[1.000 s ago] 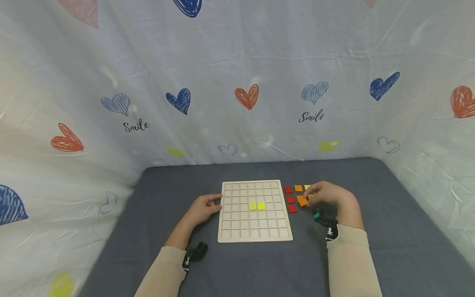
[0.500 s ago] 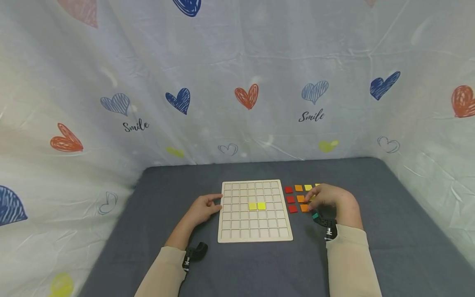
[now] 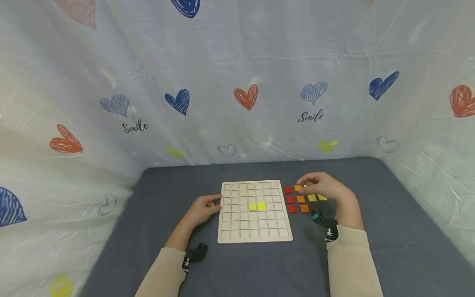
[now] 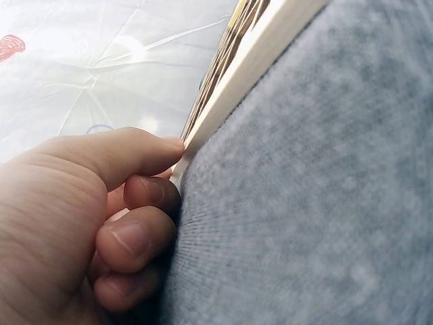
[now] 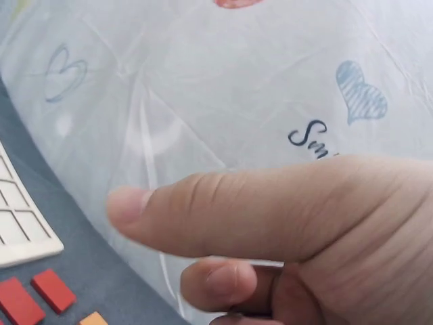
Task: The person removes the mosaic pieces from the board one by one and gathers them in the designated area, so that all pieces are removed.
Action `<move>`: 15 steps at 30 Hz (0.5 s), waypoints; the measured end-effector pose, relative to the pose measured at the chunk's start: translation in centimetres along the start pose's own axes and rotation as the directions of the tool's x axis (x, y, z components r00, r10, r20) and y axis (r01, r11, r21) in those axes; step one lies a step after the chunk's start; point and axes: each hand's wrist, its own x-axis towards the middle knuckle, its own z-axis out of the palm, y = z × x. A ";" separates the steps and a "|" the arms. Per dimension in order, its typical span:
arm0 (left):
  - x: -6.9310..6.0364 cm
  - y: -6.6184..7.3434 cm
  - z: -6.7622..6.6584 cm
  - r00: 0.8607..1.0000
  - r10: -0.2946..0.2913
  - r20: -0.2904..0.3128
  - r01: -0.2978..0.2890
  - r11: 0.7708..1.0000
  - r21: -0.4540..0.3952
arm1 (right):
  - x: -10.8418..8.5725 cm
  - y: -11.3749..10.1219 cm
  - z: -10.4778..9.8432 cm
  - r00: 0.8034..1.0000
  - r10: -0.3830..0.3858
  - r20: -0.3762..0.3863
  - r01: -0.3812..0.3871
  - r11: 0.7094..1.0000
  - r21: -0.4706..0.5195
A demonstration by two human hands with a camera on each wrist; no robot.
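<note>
My left hand (image 3: 201,211) rests at the left edge of a pale wooden grid board (image 3: 237,235), thumb and index finger touching its rim. In the left wrist view the thumb lies straight against the board's side, and the other fingers are curled below. Two yellow square tiles (image 3: 257,206) sit side by side in the board's middle cells. Over the loose tiles right of the board hovers my right hand (image 3: 324,185), thumb and fingertips apart with nothing visible between them. Its fingers are nearest an orange tile (image 3: 298,188) in the back row and partly hide a yellow one.
Red tiles (image 3: 290,199) form a column beside the board, with orange tiles (image 3: 301,199) next to them and yellow tiles (image 3: 312,198) further right. A grey cloth (image 3: 259,268) covers the table. A white curtain (image 3: 208,62) with printed hearts hangs behind.
The front orange tile has slid toward me into line with its column. My right hand has let it go and moved back over the rear row. The left hand and board stay put.
</note>
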 end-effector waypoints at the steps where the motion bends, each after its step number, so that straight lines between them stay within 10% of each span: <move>1: 0.0 0.0 0.0 1.000 0.000 0.000 0.000 1.000 0.001 | 0.0 -0.2 0.1 1.000 -0.019 -0.005 0.019 1.000 0.008; 15: 0.2 -0.2 0.1 1.000 0.016 -0.007 -0.016 0.999 0.029 | 2.4 -4.4 5.0 0.983 -0.181 -0.029 0.180 0.984 -0.014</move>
